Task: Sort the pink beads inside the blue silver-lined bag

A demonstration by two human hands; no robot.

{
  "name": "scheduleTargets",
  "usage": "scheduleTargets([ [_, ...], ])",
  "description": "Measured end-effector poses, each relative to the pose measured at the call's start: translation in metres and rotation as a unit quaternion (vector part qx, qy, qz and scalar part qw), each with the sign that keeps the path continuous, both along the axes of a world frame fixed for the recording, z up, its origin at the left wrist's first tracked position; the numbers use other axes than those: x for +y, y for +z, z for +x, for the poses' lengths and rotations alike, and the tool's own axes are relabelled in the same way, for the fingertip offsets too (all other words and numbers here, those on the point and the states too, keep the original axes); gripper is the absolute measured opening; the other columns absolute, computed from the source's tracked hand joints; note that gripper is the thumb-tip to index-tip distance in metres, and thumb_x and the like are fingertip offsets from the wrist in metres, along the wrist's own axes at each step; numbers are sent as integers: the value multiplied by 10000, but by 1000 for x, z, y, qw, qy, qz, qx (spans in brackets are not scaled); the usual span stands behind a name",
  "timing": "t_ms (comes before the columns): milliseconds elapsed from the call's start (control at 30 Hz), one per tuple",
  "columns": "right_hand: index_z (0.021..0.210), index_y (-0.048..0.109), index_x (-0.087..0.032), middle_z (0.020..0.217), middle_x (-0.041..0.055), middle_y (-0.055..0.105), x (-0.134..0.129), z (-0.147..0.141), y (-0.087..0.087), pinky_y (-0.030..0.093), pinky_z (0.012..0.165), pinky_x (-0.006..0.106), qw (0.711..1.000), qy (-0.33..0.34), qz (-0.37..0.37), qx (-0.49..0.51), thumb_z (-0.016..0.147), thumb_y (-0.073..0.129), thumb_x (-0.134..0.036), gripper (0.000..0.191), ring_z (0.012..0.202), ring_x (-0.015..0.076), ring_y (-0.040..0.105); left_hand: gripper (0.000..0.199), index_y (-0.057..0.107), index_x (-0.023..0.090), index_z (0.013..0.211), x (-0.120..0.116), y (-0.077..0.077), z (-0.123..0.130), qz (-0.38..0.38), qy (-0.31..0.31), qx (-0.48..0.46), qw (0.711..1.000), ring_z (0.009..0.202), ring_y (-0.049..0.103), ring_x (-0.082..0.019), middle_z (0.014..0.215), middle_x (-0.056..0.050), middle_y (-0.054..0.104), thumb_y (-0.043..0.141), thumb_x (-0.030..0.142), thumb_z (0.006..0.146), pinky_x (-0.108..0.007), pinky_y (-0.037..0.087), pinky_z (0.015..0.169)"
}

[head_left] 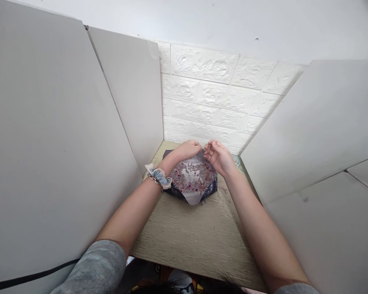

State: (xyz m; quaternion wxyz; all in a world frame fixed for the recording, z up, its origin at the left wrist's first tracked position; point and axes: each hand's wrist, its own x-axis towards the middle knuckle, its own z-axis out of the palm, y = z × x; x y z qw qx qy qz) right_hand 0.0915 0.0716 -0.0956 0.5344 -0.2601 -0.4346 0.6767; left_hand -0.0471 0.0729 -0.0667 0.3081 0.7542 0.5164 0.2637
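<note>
A shallow tray [209, 190], dark with a patterned outside and a pale lining, lies towards the back of the table. Many small beads [188, 185] in pink, red and clear tones are spread inside it. Above its far left part, my left hand [188, 149] is closed, fingertips pressed together and pointing right. My right hand [219, 157] faces it over the far right part, its fingers curled in towards the thumb. A tiny dark speck shows at the right fingertips. Whatever either hand pinches is too small to name. The hands are slightly apart.
The wooden table [196, 232] stands between grey-white panels [125, 81] on the left and a panel [319, 122] on the right. Behind it rises a white brick-pattern wall [205, 63]. Bits of thread lie right of the tray. A black cable [33, 277] runs at lower left.
</note>
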Motion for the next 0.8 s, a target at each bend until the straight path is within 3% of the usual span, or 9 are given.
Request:
scheduleTargets([
  [200, 722, 481, -183, 742, -22, 532, -1, 0, 0, 457, 508, 201, 1000, -12, -8, -10, 688, 561, -263, 119, 559, 73, 514, 129, 363, 162, 530, -1, 1, -1, -10, -2, 1, 1000, 450, 305, -74, 503, 23, 359, 359, 208, 651, -214, 238, 434],
  [567, 680, 491, -163, 648, -3, 541, 1, -2, -1, 481, 598, 201, 1000, -3, -6, 9, 701, 542, -203, 68, 611, 85, 538, 142, 385, 156, 543, 2, -1, -3, -32, 1, -19, 999, 430, 328, -68, 518, 17, 386, 367, 252, 646, -207, 257, 403],
  [700, 677, 490, -166, 663, 3, 552, 0, -2, -2, 489, 632, 222, 1000, 5, 0, 7, 714, 537, -213, 76, 628, 93, 552, 191, 451, 147, 604, 1, -1, -3, -47, -38, -53, 997, 432, 405, -68, 590, 1, 461, 336, 278, 681, -198, 323, 419],
  [800, 684, 486, -166, 657, 4, 555, 0, -2, -2, 491, 660, 245, 1000, 1, -3, 7, 716, 539, -214, 78, 632, 99, 557, 323, 491, 140, 619, 1, -2, -3, -34, -65, -68, 995, 444, 419, -71, 585, -6, 480, 333, 403, 719, -194, 325, 420],
])
